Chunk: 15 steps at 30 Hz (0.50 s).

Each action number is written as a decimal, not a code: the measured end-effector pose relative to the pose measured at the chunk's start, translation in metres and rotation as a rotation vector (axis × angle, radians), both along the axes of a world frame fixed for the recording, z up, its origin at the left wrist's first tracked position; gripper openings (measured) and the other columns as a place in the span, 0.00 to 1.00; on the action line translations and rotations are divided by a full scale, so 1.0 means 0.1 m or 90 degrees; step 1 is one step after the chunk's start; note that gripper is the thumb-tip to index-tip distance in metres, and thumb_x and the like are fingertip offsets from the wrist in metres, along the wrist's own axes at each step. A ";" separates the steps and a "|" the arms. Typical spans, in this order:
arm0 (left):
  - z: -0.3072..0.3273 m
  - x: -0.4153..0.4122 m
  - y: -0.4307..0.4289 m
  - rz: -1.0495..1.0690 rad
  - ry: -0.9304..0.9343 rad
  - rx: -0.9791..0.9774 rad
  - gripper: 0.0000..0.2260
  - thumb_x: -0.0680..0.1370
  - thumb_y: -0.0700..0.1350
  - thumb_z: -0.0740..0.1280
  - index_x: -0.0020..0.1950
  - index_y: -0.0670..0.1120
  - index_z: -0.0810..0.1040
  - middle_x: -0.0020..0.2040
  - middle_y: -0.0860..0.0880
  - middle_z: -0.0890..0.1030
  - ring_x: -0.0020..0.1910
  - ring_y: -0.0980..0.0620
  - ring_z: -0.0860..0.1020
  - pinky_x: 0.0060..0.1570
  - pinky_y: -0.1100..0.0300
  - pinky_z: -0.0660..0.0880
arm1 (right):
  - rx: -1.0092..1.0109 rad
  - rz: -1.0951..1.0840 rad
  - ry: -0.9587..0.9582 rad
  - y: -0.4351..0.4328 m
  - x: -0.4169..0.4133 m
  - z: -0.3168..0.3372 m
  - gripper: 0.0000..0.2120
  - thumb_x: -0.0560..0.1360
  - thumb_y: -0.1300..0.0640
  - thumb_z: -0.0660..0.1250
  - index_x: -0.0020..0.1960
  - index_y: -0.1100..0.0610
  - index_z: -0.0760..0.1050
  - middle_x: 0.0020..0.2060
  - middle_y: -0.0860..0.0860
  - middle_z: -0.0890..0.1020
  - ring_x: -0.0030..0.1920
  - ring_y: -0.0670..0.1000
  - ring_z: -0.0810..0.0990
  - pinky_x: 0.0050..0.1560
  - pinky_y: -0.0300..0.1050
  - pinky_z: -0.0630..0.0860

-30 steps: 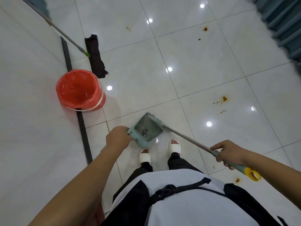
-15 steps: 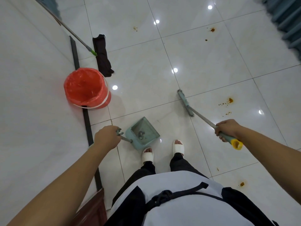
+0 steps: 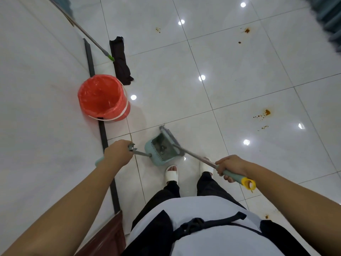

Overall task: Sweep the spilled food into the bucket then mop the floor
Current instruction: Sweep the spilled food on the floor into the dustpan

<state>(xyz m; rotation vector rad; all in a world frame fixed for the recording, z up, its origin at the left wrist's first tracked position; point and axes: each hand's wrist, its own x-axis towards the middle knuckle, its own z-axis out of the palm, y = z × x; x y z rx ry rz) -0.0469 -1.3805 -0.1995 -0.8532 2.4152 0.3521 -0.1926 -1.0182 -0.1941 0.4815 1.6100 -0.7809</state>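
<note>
My left hand [image 3: 118, 153] grips the handle of a teal dustpan [image 3: 162, 150] that sits on the white tile floor just ahead of my feet. My right hand [image 3: 231, 168] grips the teal and yellow handle of a broom [image 3: 195, 156], whose flat head lies across the dustpan's mouth. Dark crumbs lie inside the pan. A red bucket [image 3: 103, 97] lined with a red bag stands by the left wall. Brown food spills [image 3: 263, 114] mark the tiles to the right, with more spots [image 3: 246, 30] farther off.
A mop [image 3: 120, 60] with a dark cloth head and long pole leans against the left wall beyond the bucket. A dark baseboard strip [image 3: 102, 130] runs along that wall. A small spill [image 3: 266, 216] lies near my right side. A blurred teal curtain [image 3: 330, 19] hangs at the top right.
The broom head swept from the tiles on the right back onto the dustpan's mouth. My right hand pulled in toward my body. The dustpan stayed in place.
</note>
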 end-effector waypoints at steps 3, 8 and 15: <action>0.03 0.00 -0.09 0.004 0.004 0.008 0.12 0.77 0.46 0.66 0.59 0.53 0.80 0.50 0.51 0.81 0.44 0.51 0.76 0.42 0.57 0.74 | -0.016 0.003 -0.008 0.09 -0.13 0.12 0.17 0.69 0.74 0.66 0.55 0.62 0.79 0.36 0.61 0.78 0.27 0.52 0.73 0.23 0.38 0.70; 0.05 0.01 -0.13 -0.015 -0.003 0.009 0.11 0.77 0.47 0.66 0.58 0.54 0.81 0.49 0.51 0.81 0.45 0.50 0.77 0.46 0.54 0.77 | -0.011 0.032 0.041 0.33 -0.43 0.36 0.22 0.68 0.73 0.67 0.61 0.62 0.77 0.39 0.62 0.79 0.28 0.51 0.74 0.23 0.40 0.71; 0.11 0.27 -0.31 -0.014 0.000 -0.007 0.12 0.77 0.51 0.65 0.59 0.55 0.80 0.48 0.53 0.80 0.43 0.52 0.74 0.43 0.57 0.73 | 0.038 0.047 0.141 0.17 -0.77 0.41 0.19 0.69 0.75 0.66 0.59 0.66 0.77 0.38 0.64 0.79 0.28 0.55 0.73 0.22 0.38 0.71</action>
